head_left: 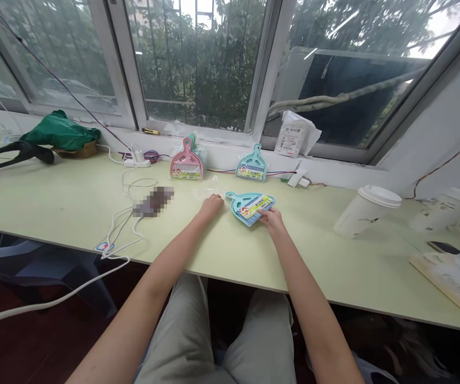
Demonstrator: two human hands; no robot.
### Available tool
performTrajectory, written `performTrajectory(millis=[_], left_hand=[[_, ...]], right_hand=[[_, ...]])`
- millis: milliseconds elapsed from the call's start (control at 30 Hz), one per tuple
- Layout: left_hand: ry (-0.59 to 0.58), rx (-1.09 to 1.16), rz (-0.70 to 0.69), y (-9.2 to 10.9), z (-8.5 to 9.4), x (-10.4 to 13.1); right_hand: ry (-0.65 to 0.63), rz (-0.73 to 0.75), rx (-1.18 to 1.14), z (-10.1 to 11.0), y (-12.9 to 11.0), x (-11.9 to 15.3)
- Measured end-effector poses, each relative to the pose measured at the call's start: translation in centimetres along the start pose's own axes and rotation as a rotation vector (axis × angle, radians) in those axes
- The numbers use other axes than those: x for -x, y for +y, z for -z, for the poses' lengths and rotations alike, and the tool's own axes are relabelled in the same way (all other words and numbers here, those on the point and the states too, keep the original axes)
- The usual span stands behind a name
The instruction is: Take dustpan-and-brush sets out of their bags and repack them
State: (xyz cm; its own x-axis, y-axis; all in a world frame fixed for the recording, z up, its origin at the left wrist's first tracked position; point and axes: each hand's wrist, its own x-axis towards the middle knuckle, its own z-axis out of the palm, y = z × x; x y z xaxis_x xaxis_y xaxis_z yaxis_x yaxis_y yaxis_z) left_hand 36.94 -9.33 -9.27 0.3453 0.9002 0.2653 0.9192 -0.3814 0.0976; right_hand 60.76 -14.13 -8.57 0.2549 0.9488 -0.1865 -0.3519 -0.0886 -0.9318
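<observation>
Turquoise dustpan, right hand pinching its edge, left hand beside it, grip unclear

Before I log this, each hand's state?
Left hand: partly curled; whether it grips anything cannot be told.
Right hand: holding the light-blue, rounded plastic dustpan set.

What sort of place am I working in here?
Probably a small workroom or office, though I can't be certain. A long pale table runs beneath the windows, with packaged dustpan sets stood along the back and a white power strip beside them.
</observation>
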Motion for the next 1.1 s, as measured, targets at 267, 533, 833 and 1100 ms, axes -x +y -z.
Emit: performTrajectory(millis=[267,533,833,1100], left_hand=[[0.152,-0.022,0.134,0.0,0.4,-0.2],[0.263,0.085,0.211,-0.6,0.4,0.0],[0.276,0.229,0.003,0.7,0.7,0.0],[0.280,0.452,-0.293,2.6,1.9,0.1]], right_hand=[[0.031,0.080,-0.053,-0.8,-0.1,1.1],[-0.134,0.192,-0.043,-0.9,-0.7,1.7],[-0.160,0.175,0.006,-1.1,-0.3,1.4],[-0.184,0.165,-0.048,-1.3,0.2,1.1]])
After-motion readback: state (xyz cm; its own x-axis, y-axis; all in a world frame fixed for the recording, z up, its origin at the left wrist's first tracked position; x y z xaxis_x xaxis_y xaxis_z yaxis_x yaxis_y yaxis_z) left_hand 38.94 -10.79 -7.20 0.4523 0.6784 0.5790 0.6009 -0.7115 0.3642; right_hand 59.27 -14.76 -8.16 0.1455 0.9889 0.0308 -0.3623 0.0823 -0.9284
